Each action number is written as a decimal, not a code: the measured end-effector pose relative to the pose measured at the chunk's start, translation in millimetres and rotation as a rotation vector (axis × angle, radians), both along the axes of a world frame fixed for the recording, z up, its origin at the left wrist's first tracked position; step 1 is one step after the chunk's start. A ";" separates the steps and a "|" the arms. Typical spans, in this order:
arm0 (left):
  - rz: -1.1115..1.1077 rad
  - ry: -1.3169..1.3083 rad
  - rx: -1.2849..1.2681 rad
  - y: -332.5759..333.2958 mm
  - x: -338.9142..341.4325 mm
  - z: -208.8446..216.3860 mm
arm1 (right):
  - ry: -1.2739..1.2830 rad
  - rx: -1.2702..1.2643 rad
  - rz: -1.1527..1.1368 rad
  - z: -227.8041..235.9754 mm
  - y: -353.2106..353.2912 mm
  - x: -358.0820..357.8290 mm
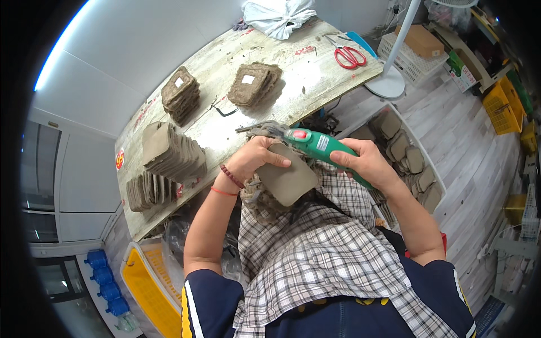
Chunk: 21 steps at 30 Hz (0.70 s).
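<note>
- Left hand (255,158): grip closed over the top edge of a flat grey-brown moulded fibre pad (287,176), fingers curled over its upper face, thumb side underneath; red bead bracelet and thin red cord on that wrist.
- Right hand (365,163): grip wrapped tight around the body of a green handheld electric cutter (315,145) with a red button; the tool's metal nose points toward the left hand and sits at the pad's upper edge.
- Pad held over the lap, on a checked black-and-white cloth apron (321,248), just below both grips; a bundle of more brown fibre pieces lies under it against the apron.
- Beyond the grips: worn pale wooden table (315,73).
- Up and left of the left grip: leaning stack of grey fibre pads (172,152), a second lower row (147,190) beside it.
- Further out: two dark brown pad stacks with white labels (180,93) (255,83).
- Far past the right grip: red-handled scissors (349,56), white plastic bag (279,16).
- Right of the right grip, on the floor: white bin of loose grey pads (408,158).
</note>
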<state>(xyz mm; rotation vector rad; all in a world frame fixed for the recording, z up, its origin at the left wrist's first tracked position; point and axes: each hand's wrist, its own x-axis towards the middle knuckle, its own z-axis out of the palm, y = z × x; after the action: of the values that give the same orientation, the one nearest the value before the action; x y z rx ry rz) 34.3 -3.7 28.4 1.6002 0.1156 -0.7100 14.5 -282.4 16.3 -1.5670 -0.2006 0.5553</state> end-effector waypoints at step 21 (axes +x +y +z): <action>0.894 -0.329 -0.899 -55.8 -0.3 -47.4 | -0.240 -0.216 -0.408 -11.3 23.3 -44.8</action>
<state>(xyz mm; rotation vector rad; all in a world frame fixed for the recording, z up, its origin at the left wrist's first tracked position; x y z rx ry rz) 34.0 -59.4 -19.0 0.6449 0.2119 0.2148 -30.3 -259.0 5.0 -1.8232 0.0024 0.0698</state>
